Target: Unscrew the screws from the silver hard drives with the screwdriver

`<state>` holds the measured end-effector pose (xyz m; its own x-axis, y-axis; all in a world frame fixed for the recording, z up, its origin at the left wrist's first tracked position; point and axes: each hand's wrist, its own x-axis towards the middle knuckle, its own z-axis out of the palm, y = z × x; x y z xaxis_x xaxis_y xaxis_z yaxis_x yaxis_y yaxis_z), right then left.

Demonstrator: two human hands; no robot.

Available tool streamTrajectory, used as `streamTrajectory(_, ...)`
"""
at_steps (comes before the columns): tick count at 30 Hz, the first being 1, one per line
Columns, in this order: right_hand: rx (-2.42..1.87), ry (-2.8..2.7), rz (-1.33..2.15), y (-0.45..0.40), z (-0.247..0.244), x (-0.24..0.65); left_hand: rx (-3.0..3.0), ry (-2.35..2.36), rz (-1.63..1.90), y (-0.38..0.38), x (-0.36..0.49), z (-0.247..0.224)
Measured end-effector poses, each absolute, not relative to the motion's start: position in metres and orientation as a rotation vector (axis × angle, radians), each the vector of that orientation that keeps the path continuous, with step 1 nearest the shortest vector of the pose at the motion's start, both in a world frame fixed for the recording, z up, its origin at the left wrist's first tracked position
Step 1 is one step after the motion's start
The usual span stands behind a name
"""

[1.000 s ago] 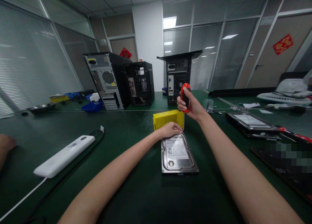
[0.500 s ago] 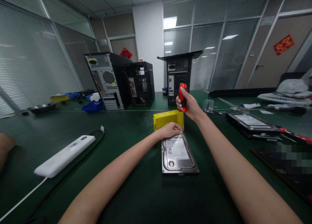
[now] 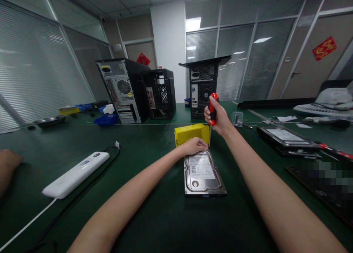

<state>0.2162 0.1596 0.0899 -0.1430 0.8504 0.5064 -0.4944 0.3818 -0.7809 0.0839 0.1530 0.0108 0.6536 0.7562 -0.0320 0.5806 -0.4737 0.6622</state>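
A silver hard drive (image 3: pixel 202 172) lies label side up on the green table. At its far edge is my left hand (image 3: pixel 195 146), fingers curled and pressed together on the drive near the far right corner; the fingertips are partly hidden. My right hand (image 3: pixel 219 115) is wrapped round the red and black handle of a screwdriver (image 3: pixel 213 108), held nearly upright. Its thin shaft runs down to the drive's far right corner, close to my left fingertips. Just behind the drive stands a yellow plastic bin (image 3: pixel 190 132), partly covered by my left hand.
Three computer cases stand at the back, one a black tower (image 3: pixel 135 91). A white power strip (image 3: pixel 77 174) with cables lies left. At right are another hard drive (image 3: pixel 288 137), a red-handled tool (image 3: pixel 335 152) and a dark panel (image 3: pixel 317 194). Another person's hand (image 3: pixel 9 165) rests far left.
My right hand and the screwdriver have shifted slightly right, and more of the shaft shows. My left hand and the hard drive stay together in nearly the same place.
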Motion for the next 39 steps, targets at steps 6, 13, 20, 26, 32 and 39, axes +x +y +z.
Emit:
streamTrajectory(6,-0.384,-1.223,1.223,0.1587,0.0908,0.2160,2.220,1.024,0.352,0.1548,0.0843,0.0087)
streamTrajectory(13,-0.350,-1.221,1.224,0.1585,0.0924,0.2158,2.224,1.021,0.355,0.1558,0.0844,0.0078)
streamTrajectory(20,-0.364,-1.238,1.243,0.1591,0.0925,0.2181,2.226,1.030,0.362,0.1537,0.0839,0.0096)
streamTrajectory(26,-0.342,-1.259,1.252,0.1555,0.0940,0.2156,2.232,1.032,0.355,0.1520,0.0841,0.0113)
streamTrajectory(32,-0.324,-1.283,1.258,0.1558,0.0930,0.2155,2.245,1.020,0.361,0.1536,0.0835,0.0103)
streamTrajectory(39,-0.312,-1.318,1.259,0.1556,0.0918,0.2131,2.248,1.020,0.359,0.1577,0.0844,0.0056)
